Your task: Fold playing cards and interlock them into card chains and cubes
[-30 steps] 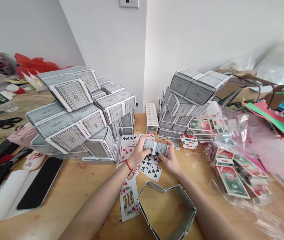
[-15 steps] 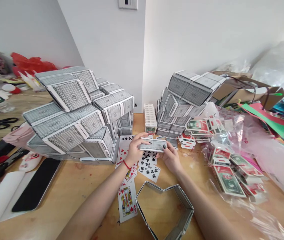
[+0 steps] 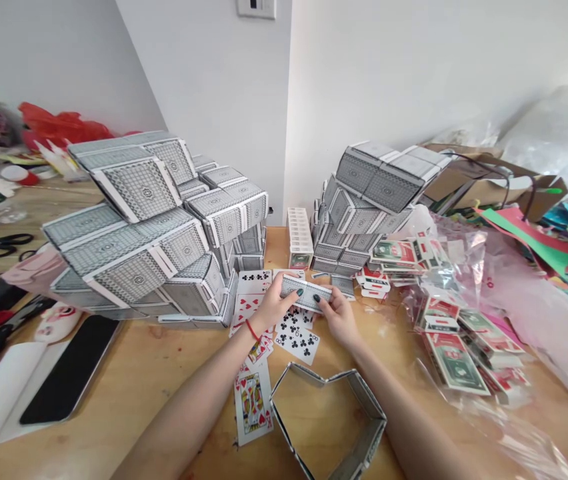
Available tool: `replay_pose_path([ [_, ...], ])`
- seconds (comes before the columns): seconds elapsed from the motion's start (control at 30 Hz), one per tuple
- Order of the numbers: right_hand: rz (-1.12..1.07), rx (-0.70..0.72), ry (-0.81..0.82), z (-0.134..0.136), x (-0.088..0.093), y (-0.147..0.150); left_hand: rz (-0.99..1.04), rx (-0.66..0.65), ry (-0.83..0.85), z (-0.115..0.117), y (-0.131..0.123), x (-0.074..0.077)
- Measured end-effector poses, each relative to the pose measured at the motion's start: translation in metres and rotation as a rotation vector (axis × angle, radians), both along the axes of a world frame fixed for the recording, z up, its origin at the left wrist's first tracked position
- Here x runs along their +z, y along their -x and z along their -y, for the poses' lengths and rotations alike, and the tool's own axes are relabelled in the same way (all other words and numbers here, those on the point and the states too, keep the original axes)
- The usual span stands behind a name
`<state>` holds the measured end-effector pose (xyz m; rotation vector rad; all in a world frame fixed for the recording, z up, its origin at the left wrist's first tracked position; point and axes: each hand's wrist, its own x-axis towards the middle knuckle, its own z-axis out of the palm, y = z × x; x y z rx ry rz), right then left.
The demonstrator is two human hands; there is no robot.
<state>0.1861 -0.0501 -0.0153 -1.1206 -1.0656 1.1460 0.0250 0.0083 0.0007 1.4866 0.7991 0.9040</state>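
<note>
My left hand point(image 3: 275, 304) and my right hand point(image 3: 335, 315) both grip a folded strip of grey-backed playing cards point(image 3: 305, 292) just above the wooden table point(image 3: 139, 373). Fingers of both hands pinch its ends. Face-up cards point(image 3: 297, 331) lie spread under the hands, with a king of hearts point(image 3: 253, 399) nearer me. A heart-shaped frame made of folded cards point(image 3: 331, 417) stands in front of my forearms.
Big stacks of folded card blocks rise at left point(image 3: 149, 220) and back right point(image 3: 374, 193). Red and green card boxes point(image 3: 457, 347) and plastic bags lie at right. A black phone-like slab point(image 3: 71, 373), scissors point(image 3: 4, 245) and a narrow card tower point(image 3: 300, 237) are also here.
The card strip has tilted and lowered slightly between my hands; my fingers have shifted over its top. The view has drifted a little.
</note>
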Motion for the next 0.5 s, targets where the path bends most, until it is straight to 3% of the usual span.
replay_pose_path([
  [0.17, 0.039, -0.014, 0.004, -0.001, 0.000, 0.001, 0.043, 0.091, -0.037, 0.002, -0.003, 0.003],
  [0.27, 0.033, -0.136, -0.047, 0.000, 0.003, 0.004, 0.200, 0.152, 0.138, -0.001, -0.007, 0.000],
  [0.37, 0.056, -0.272, -0.106, 0.001, 0.005, 0.007, 0.296, 0.120, 0.281, -0.005, -0.011, -0.004],
  [0.5, 0.266, -0.178, -0.152, 0.003, 0.004, 0.007, 0.394, 0.092, 0.305, -0.009, -0.008, -0.004],
])
